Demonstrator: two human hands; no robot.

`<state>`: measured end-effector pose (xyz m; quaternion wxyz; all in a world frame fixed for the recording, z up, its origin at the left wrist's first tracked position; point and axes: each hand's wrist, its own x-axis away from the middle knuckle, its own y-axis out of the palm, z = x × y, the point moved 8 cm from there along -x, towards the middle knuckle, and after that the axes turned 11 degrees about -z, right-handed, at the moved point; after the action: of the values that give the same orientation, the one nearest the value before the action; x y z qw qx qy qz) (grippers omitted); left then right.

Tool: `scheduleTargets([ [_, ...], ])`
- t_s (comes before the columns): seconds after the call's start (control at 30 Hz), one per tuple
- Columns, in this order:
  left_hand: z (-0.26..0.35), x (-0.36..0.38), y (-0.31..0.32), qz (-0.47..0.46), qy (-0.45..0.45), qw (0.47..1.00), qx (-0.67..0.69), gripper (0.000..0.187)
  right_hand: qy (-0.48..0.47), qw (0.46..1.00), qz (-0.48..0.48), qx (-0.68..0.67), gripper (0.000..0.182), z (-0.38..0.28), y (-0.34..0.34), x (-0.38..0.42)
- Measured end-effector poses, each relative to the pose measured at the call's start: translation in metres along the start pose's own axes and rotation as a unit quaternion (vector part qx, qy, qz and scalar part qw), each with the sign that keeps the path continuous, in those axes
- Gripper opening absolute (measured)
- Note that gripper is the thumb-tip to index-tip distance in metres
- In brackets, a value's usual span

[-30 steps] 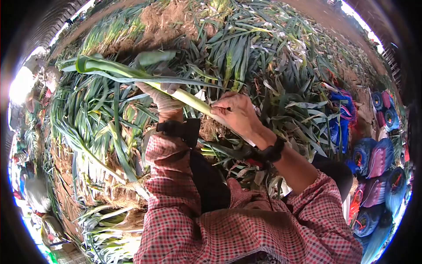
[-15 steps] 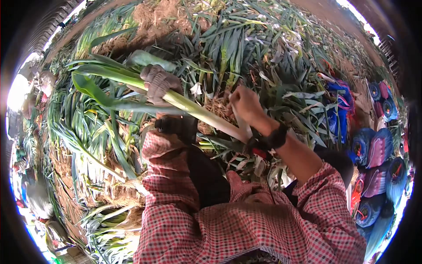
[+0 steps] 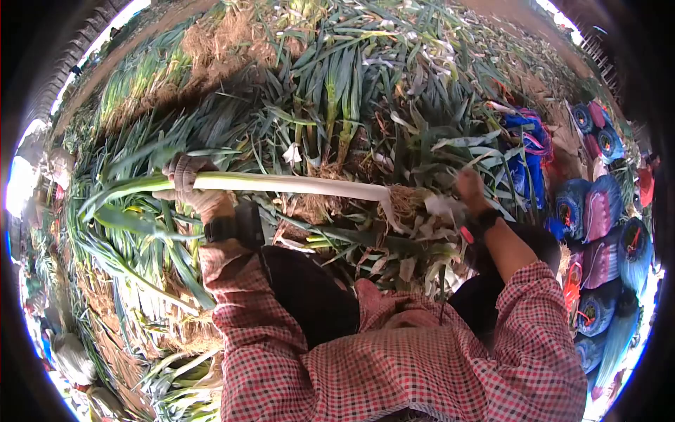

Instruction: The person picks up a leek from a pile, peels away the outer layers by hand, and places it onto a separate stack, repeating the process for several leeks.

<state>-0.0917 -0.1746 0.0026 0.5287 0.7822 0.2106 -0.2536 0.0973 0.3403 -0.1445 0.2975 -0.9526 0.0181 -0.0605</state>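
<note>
My left hand (image 3: 188, 181), in a grey work glove, is wrapped round a long leek (image 3: 281, 184) at its green part. The leek lies nearly level across my front, green leaves to the left, white shank to the right. A loose strip of pale skin (image 3: 388, 211) hangs from its right end, by the brown roots (image 3: 406, 200). My bare right hand (image 3: 471, 188) is closed, apart from the leek on the right and smeared by motion. A whitish blurred piece of peeled leaf (image 3: 444, 205) trails from it.
Heaps of leeks (image 3: 337, 81) cover the ground ahead, with more bundles (image 3: 176, 295) at left. Blue netting or cord (image 3: 526, 151) lies at right, beyond it rolls of blue and pink mesh (image 3: 598, 211). My bent knees (image 3: 309, 292) are close beneath the leek.
My left hand has moved left and down, and the leek has swung from slanting to nearly level. My right hand has gone right, away from the leek, with a pale strip.
</note>
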Motion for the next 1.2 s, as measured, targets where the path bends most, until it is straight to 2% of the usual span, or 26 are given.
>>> scheduleTargets([
  [0.03, 0.01, -0.002, -0.003, -0.021, -0.007, 1.0, -0.002, 0.051, 0.02, 0.994, 0.034, 0.103, 0.028, 0.024, -0.014, 0.006],
  [0.1, 0.035, 0.004, -0.022, 0.045, 0.055, 0.994, -0.088, 0.055, 0.062, 0.947, 0.098, 0.3, 0.042, 0.046, -0.031, 0.01],
  [0.17, 0.048, 0.008, -0.035, 0.107, 0.089, 0.955, -0.264, 0.061, -0.061, 0.924, 0.156, 0.345, 0.066, -0.059, -0.023, 0.009],
  [0.2, 0.049, 0.01, -0.043, 0.128, 0.091, 0.942, -0.295, 0.061, -0.08, 0.983, 0.112, 0.121, 0.065, -0.105, -0.017, 0.005],
  [0.23, 0.049, 0.013, -0.046, 0.152, 0.093, 0.928, -0.327, 0.061, -0.094, 0.988, 0.06, -0.111, 0.064, -0.138, 0.002, 0.0],
  [0.27, 0.044, 0.016, -0.049, 0.181, 0.095, 0.921, -0.332, 0.06, -0.123, 0.965, 0.002, -0.233, 0.066, -0.156, 0.03, -0.009],
  [0.37, 0.025, 0.024, -0.052, 0.229, 0.102, 0.907, -0.338, 0.059, -0.127, 0.837, -0.067, -0.527, 0.057, -0.164, 0.101, -0.037],
  [0.43, 0.022, 0.027, -0.051, 0.218, 0.11, 0.908, -0.339, 0.059, -0.046, 0.76, -0.078, -0.643, 0.045, -0.167, 0.122, -0.047],
  [0.47, 0.028, 0.027, -0.053, 0.252, 0.152, 0.913, -0.283, 0.054, -0.04, 0.643, -0.144, -0.751, 0.037, -0.181, 0.131, -0.044],
  [0.5, 0.026, 0.022, -0.045, 0.202, 0.146, 0.941, -0.229, 0.05, -0.041, 0.698, -0.126, -0.703, 0.04, -0.18, 0.125, -0.04],
  [0.57, 0.038, 0.019, -0.029, 0.159, 0.135, 0.918, -0.337, 0.048, -0.047, 0.797, -0.092, -0.596, 0.044, -0.169, 0.098, -0.033],
  [0.6, 0.052, 0.02, -0.022, 0.166, 0.124, 0.896, -0.393, 0.048, -0.116, 0.913, -0.024, -0.389, 0.042, -0.15, 0.065, -0.033],
  [0.63, 0.053, 0.028, -0.002, 0.189, 0.129, 0.891, -0.393, 0.045, -0.126, 0.968, 0.017, -0.216, 0.038, -0.141, 0.048, -0.031],
  [0.7, 0.052, 0.051, 0.032, 0.226, 0.159, 0.829, -0.487, 0.042, -0.062, 0.989, 0.103, 0.089, 0.028, -0.129, 0.02, -0.028],
  [0.73, 0.056, 0.064, 0.052, 0.24, 0.201, 0.799, -0.513, 0.04, -0.038, 0.981, 0.112, 0.151, 0.029, -0.111, 0.009, -0.029],
  [0.77, 0.065, 0.07, 0.097, 0.219, 0.295, 0.761, -0.535, 0.035, 0.003, 0.979, 0.106, 0.176, 0.031, -0.076, -0.007, -0.028],
  [0.83, 0.122, 0.081, 0.168, 0.23, 0.325, 0.73, -0.555, 0.034, 0.11, 0.976, 0.087, 0.166, 0.036, 0.005, -0.046, -0.022],
  [0.9, 0.177, 0.103, 0.231, 0.214, 0.375, 0.64, -0.636, 0.034, 0.207, 0.961, 0.066, 0.169, 0.042, 0.045, -0.062, -0.02],
  [0.93, 0.195, 0.118, 0.257, 0.228, 0.406, 0.612, -0.64, 0.034, 0.179, 0.954, 0.065, 0.231, 0.045, 0.025, -0.052, -0.023],
  [0.97, 0.212, 0.13, 0.279, 0.239, 0.434, 0.589, -0.638, 0.034, 0.051, 0.928, 0.111, 0.352, 0.044, -0.046, -0.017, -0.027],
  [1.0, 0.221, 0.14, 0.29, 0.24, 0.46, 0.567, -0.64, 0.034, -0.061, 0.856, 0.182, 0.48, 0.043, -0.122, 0.024, -0.021],
  [1.03, 0.225, 0.155, 0.308, 0.239, 0.484, 0.548, -0.639, 0.035, -0.198, 0.843, 0.211, 0.453, 0.036, -0.222, 0.06, 0.007],
  [1.07, 0.203, 0.171, 0.326, 0.327, 0.527, 0.473, -0.625, 0.036, -0.335, 0.883, 0.172, 0.281, 0.031, -0.287, 0.09, 0.023],
  [1.1, 0.205, 0.179, 0.334, 0.307, 0.525, 0.48, -0.632, 0.037, -0.356, 0.917, 0.102, 0.146, 0.028, -0.332, 0.121, 0.037],
  [1.13, 0.205, 0.188, 0.341, 0.304, 0.505, 0.492, -0.641, 0.037, -0.47, 0.862, 0.089, 0.167, 0.027, -0.388, 0.152, 0.072],
  [1.2, 0.214, 0.203, 0.352, 0.311, 0.469, 0.51, -0.651, 0.037, -0.55, 0.825, -0.003, 0.127, 0.03, -0.445, 0.204, 0.111],
])
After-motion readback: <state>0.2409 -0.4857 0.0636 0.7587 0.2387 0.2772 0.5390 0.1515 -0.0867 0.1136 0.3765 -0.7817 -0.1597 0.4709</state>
